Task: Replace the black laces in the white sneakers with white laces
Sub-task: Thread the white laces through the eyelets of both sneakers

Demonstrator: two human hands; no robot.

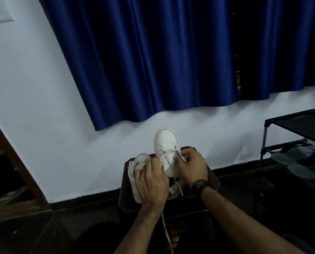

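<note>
Two white sneakers sit on a small dark stool (212,177) by the wall. The right sneaker (166,142) points its toe past the stool's far edge; the left sneaker (134,182) lies just beside it at the left edge. The right hand (191,167) pinches the white lace (165,155) crossing the right sneaker's eyelets. The left hand (151,182) grips the same shoe's side, and a loose lace end hangs below the stool's near edge.

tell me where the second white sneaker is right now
In the head view, the second white sneaker lies low centre on the dark stool, partly under the left hand, left of the raised sneaker.
</note>
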